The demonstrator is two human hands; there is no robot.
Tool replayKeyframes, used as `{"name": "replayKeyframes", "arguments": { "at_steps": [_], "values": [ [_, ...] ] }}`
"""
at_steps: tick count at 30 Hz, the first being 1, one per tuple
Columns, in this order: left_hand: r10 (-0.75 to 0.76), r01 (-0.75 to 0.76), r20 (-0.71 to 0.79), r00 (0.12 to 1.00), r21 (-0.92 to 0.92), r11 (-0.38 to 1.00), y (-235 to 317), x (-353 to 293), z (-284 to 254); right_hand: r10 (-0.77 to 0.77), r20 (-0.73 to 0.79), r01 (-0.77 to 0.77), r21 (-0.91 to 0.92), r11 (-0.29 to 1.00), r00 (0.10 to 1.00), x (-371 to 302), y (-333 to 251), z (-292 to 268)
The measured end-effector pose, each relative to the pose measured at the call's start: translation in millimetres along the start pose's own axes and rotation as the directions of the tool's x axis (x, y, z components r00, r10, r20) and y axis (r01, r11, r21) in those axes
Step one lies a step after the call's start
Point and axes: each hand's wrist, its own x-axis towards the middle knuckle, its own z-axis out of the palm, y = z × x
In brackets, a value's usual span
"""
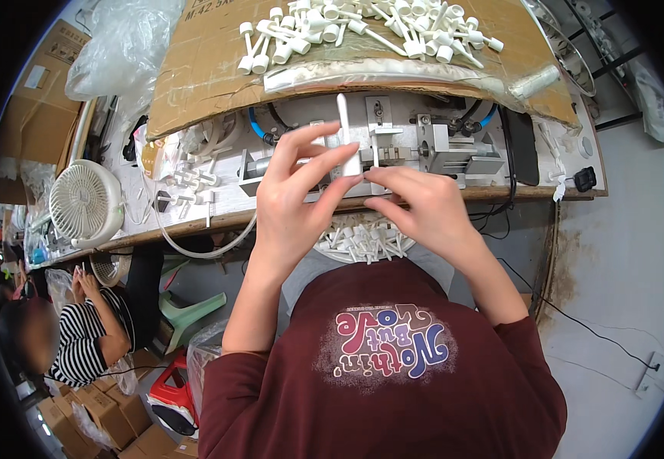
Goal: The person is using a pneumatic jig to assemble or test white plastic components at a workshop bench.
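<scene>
My left hand (294, 180) is closed, pinching a white plastic stemmed piece (344, 122) between thumb and fingers. Its thin stem points up and its wider cylindrical end is down by the fingertips. My right hand (431, 206) is just right of it, thumb and forefinger apart, the forefinger tip close to my left thumb. Right at those fingers, a second slim white piece (375, 149) stands at a metal clamping fixture (405, 153) on the bench; whether the right fingers touch it I cannot tell. A heap of similar white pieces (370, 241) lies in my lap.
A cardboard sheet (209, 84) above the fixture bears a pile of white stemmed pieces (416, 30). Loose pieces (194, 183) and a white fan (86, 203) are on the left bench. Black cables run along the right. A person in a striped shirt (91, 336) sits at left.
</scene>
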Motion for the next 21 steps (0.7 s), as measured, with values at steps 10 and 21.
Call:
{"name": "replayKeyframes", "arguments": {
  "at_steps": [10,21],
  "values": [
    [-0.079,0.084,0.119,0.990,-0.038,0.996,2.1,-35.9,16.0,-0.398,-0.211,0.101,0.955,-0.279,0.893,4.6,-142.5,-39.8],
    [0.013,-0.029,0.117,0.993,0.133,0.991,-7.0,-40.9,39.3,-0.379,-0.100,-0.015,0.957,-0.289,0.920,-21.6,-159.5,-50.1]
  ]
}}
